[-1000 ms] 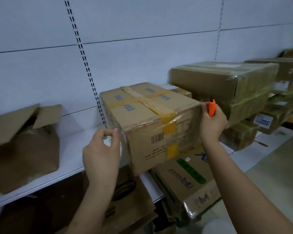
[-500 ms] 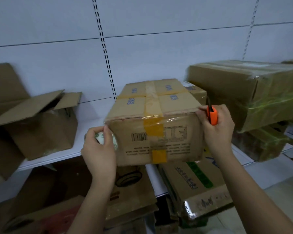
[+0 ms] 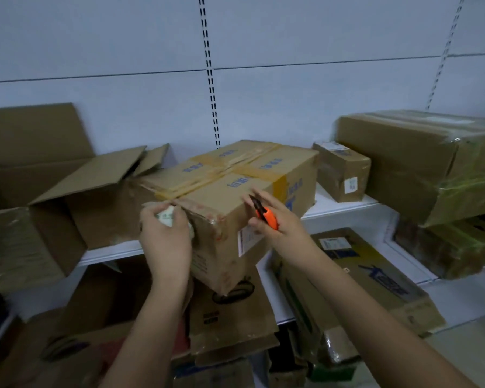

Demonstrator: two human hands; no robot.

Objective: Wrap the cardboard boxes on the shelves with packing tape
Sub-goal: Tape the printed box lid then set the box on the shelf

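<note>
Box: taped cardboard box (image 3: 235, 191) at frame centre, turned cornerwise, its near corner overhanging the white shelf (image 3: 112, 249).
Left hand: left hand (image 3: 165, 236) curled round a tape roll (image 3: 167, 217), held against the box's left face near the top edge.
Right hand: right hand (image 3: 277, 222) grips an orange cutter (image 3: 266, 215), fingertips touching the box's right face beside a white label (image 3: 247, 239).
Hands: apart, one on each side of the near corner.
Left of frame: open empty carton (image 3: 67, 208) on the shelf.
Right of frame: small box (image 3: 342, 172), then a large film-wrapped box (image 3: 420, 161).
</note>
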